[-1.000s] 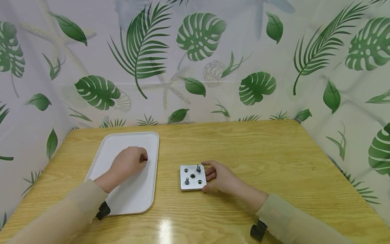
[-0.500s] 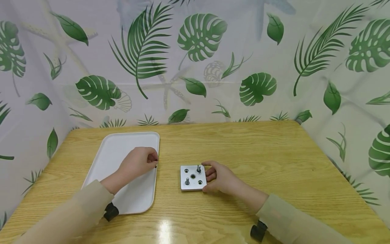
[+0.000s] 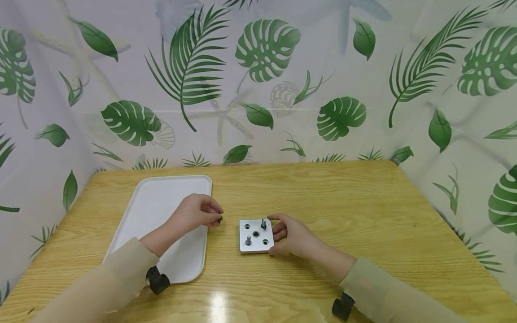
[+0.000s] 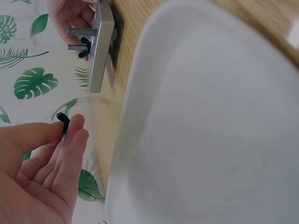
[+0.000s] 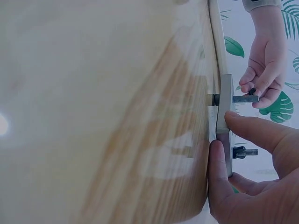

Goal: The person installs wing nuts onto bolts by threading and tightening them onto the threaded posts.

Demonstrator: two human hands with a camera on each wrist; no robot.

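Between thumb and fingertips, my left hand (image 3: pixel 194 214) pinches a small black wing nut (image 4: pixel 64 123), held just past the right rim of the white tray (image 3: pixel 142 195). My right hand (image 3: pixel 296 237) grips the right edge of a square metal plate (image 3: pixel 255 246), its thumb and fingers at the rim. Two threaded bolts stand up through the plate. The bare one (image 5: pixel 244 99) is nearer the left hand. Another black wing nut (image 4: pixel 85 47) sits on the second bolt (image 5: pixel 251 152), low against the plate. The plate also has several round holes on its top face.
The tray lies left of the plate on a wooden table (image 3: pixel 343 193). A leaf-patterned cloth (image 3: pixel 291 58) closes off the back and both sides. Black wrist cameras hang under both sleeves.
My left hand has moved right from over the tray, past its rim and toward the plate, carrying the wing nut. The right hand and the plate have stayed in place.
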